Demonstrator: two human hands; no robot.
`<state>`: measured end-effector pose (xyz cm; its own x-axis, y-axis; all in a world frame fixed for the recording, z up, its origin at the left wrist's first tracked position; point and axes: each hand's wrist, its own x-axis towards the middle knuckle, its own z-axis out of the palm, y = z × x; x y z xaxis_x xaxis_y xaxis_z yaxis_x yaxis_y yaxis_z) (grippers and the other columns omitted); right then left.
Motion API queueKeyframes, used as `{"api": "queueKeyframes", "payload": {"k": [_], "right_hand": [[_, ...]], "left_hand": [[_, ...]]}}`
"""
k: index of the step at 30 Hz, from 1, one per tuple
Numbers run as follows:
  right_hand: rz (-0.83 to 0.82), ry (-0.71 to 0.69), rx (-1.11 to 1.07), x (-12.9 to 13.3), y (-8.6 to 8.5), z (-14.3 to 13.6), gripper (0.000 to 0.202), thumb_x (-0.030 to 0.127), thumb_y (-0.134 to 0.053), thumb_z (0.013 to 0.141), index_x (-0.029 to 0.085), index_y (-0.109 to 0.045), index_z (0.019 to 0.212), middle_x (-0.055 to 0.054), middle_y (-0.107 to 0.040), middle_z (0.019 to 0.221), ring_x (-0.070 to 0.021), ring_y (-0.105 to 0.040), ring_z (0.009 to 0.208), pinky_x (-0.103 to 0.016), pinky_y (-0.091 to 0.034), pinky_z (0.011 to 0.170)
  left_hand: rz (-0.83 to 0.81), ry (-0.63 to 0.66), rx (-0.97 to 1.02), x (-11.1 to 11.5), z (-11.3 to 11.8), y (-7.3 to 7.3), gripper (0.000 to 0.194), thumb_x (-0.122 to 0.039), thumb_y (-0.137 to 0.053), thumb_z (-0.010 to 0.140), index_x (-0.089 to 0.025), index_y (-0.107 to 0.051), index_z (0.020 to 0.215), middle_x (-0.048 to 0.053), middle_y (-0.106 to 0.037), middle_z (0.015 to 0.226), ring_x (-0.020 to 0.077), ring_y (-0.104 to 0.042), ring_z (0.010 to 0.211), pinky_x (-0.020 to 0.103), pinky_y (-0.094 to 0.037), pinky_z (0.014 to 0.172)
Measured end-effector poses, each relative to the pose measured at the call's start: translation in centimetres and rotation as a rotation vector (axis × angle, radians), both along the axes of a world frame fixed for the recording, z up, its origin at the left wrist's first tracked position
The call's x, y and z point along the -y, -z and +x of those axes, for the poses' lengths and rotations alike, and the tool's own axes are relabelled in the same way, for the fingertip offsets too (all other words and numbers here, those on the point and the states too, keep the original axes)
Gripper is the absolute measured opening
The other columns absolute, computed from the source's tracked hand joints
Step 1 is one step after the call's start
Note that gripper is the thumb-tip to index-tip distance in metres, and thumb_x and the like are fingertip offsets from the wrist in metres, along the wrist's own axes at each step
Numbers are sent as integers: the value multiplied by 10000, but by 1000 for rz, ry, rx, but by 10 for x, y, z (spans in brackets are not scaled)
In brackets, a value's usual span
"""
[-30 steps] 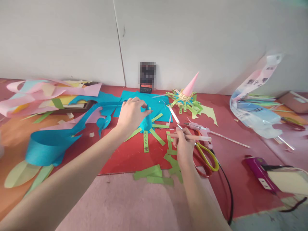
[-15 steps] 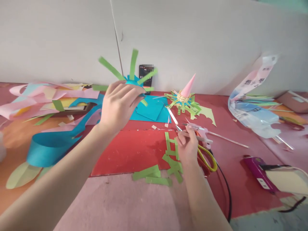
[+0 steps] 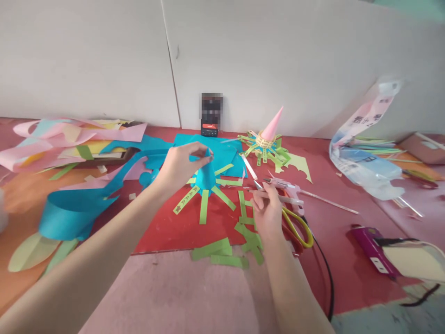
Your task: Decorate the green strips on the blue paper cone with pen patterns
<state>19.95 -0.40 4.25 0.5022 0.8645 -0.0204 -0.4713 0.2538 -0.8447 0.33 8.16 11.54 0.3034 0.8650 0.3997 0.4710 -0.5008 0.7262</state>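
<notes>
Left hand (image 3: 189,164): fingers pinched on blue paper cone (image 3: 204,179)
Right hand (image 3: 267,206): fingers curled around pale slim pen (image 3: 294,201)
Green paper strips (image 3: 204,207): lettering step, I'd judge
Pen: needs cone steady

The clearest text is on one green strip (image 3: 185,200) fanning out from the blue paper cone (image 3: 206,178): a row of four dark capital letters, "A A A A", with a dark star at the strip's outer end. The pale band (image 3: 266,141) around the pink cone (image 3: 272,126) carries small marks too fine to read, as do the short green strips (image 3: 264,154) below it. Large dark characters, blurred, stand on the plastic bag (image 3: 365,130). The phone (image 3: 210,131) has its screen pixelated, its writing illegible.
</notes>
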Motion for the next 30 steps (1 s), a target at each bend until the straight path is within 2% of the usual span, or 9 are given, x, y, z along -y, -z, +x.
{"api": "queueKeyframes", "payload": {"k": [4,7,10,16,19,23,27,30], "right_hand": [[-14,-19,24,-1,3,-1,366,261,-604,789,195,-386,502,96,-299,357,-49,-245,345,-205,-253,354],[-38,-10,60,-1,3,-2,362,263,-598,782,197,-384,498,94,-305,350,-52,-246,340,-215,-247,354],[-49,2,83,-2,2,-2,349,271,-591,780,200,-382,510,99,-298,349,-51,-245,333,-219,-243,356],[-36,-6,74,-2,2,-2,351,281,-599,772,201,-386,505,102,-289,345,-52,-241,328,-229,-223,352],[-28,-14,77,-2,2,-2,358,289,-598,775,203,-391,496,100,-284,347,-56,-244,332,-234,-220,351],[-39,-9,88,-2,2,-2,378,288,-594,775,202,-379,476,97,-271,347,-56,-241,336,-232,-240,360],[-48,-1,100,-1,4,-3,373,268,-577,790,198,-366,490,91,-287,355,-57,-247,350,-219,-250,368],[-33,-18,80,-1,6,-2,361,261,-571,804,198,-369,511,94,-293,363,-57,-240,355,-211,-251,373]], "left_hand": [[-25,-24,-31,3,4,14,117,-294,-605,774,-193,-647,818,16,-685,833,159,-624,810,251,-475,722],[-8,-56,-22,4,3,17,112,-284,-595,782,-200,-648,834,16,-687,841,160,-626,821,252,-476,722],[19,-96,10,3,4,12,107,-270,-591,782,-201,-647,841,13,-687,836,152,-628,792,246,-482,704],[152,-206,118,-2,5,-8,97,-260,-606,774,-195,-652,829,-2,-681,798,132,-623,755,240,-474,724],[189,-216,149,-4,4,-11,114,-277,-608,777,-201,-653,849,-7,-679,806,131,-620,764,238,-466,724],[98,-130,85,-2,7,3,139,-315,-603,783,-198,-652,840,7,-679,807,144,-619,759,245,-461,692],[17,-137,52,1,13,23,137,-325,-600,780,-199,-638,818,18,-681,801,164,-620,761,264,-460,683],[-35,-133,36,0,14,31,149,-343,-600,780,-204,-637,818,17,-675,799,165,-621,750,277,-468,695]]}}
